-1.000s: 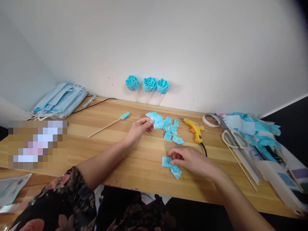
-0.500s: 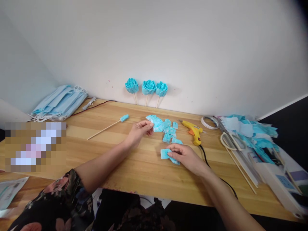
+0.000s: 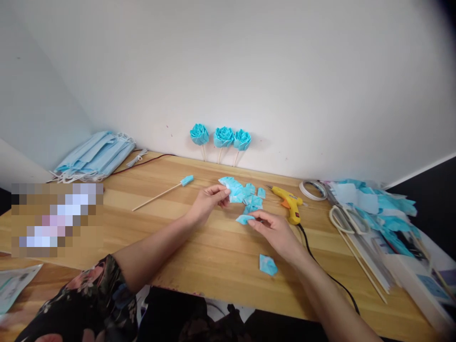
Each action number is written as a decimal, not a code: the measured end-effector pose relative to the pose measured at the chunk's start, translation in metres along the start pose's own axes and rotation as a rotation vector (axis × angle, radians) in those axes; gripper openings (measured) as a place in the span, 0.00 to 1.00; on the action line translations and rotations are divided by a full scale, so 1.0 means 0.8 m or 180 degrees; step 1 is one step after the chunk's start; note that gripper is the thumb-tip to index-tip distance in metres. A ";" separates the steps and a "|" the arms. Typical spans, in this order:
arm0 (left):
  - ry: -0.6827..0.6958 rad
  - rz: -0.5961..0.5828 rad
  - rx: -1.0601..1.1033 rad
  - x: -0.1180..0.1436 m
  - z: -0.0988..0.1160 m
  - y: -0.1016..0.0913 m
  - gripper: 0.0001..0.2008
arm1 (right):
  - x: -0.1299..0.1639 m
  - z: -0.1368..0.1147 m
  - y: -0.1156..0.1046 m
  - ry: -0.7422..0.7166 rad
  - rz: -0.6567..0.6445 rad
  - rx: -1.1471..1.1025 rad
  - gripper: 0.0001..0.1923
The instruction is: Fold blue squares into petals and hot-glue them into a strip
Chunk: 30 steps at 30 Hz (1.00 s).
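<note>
My left hand [image 3: 210,202] pinches a fanned stack of light blue fabric petals [image 3: 233,188] between thumb and fingers, just above the wooden table. Between the thumb and fingertips of my right hand [image 3: 272,228] is a single blue petal [image 3: 244,219], its pointed end turned left. Several loose petals [image 3: 253,202] overlap on the table beyond my right hand. One more cut petal [image 3: 268,264] lies by itself nearer the front edge. To the left, a thin wooden stick [image 3: 156,196] lies flat with a rolled blue bud [image 3: 187,180] on its tip.
Three blue fabric roses [image 3: 223,137] on sticks lean against the wall. A yellow glue gun [image 3: 290,204] lies right, its black cord trailing forward. Beyond it are a tape roll [image 3: 313,190], scissors [image 3: 349,221] and blue scraps [image 3: 384,204]. Face masks [image 3: 94,156] are piled at the left.
A petal that was by my right hand now lies alone near the front edge. My right hand has moved slightly up with one petal. The view has shifted a little.
</note>
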<state>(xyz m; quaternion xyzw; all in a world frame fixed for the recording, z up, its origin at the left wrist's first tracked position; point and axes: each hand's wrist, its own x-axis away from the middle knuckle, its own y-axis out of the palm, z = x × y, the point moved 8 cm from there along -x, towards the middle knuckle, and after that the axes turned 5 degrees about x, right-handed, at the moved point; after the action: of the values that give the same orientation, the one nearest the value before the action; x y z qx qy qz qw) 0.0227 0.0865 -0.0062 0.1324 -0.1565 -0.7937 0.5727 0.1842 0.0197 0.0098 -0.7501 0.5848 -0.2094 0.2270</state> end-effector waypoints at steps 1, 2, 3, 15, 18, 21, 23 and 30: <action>0.0005 0.0001 -0.0022 0.000 0.001 0.001 0.15 | -0.002 -0.003 -0.003 -0.0023 0.0010 0.0011 0.10; 0.0013 -0.0004 -0.0048 0.000 0.002 0.002 0.15 | -0.004 -0.006 -0.007 -0.0052 0.0032 -0.0011 0.10; 0.0014 -0.0014 -0.0072 0.001 0.004 0.003 0.15 | -0.007 -0.009 -0.010 -0.0086 0.0065 -0.0040 0.09; 0.0174 0.0084 -0.0203 -0.002 0.009 0.003 0.15 | -0.041 -0.021 -0.010 -0.0162 0.0228 -0.0387 0.13; 0.0213 0.0146 -0.0176 -0.003 0.006 0.000 0.15 | -0.041 -0.012 -0.004 -0.0106 0.0208 -0.0469 0.25; 0.0206 0.0141 -0.0148 -0.002 0.004 0.001 0.15 | -0.039 -0.009 -0.002 -0.0152 0.0157 -0.0598 0.36; 0.0187 0.0106 -0.0154 -0.001 0.003 0.003 0.15 | -0.039 -0.008 -0.002 -0.0185 0.0162 -0.0703 0.39; 0.0140 -0.0015 -0.0136 0.000 0.001 0.009 0.16 | -0.041 -0.006 -0.003 -0.0245 0.0208 -0.0788 0.40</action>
<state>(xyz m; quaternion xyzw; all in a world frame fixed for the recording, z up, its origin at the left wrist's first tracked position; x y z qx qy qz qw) 0.0286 0.0844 -0.0025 0.1380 -0.1266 -0.7951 0.5769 0.1756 0.0520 0.0135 -0.7604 0.6211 -0.0992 0.1616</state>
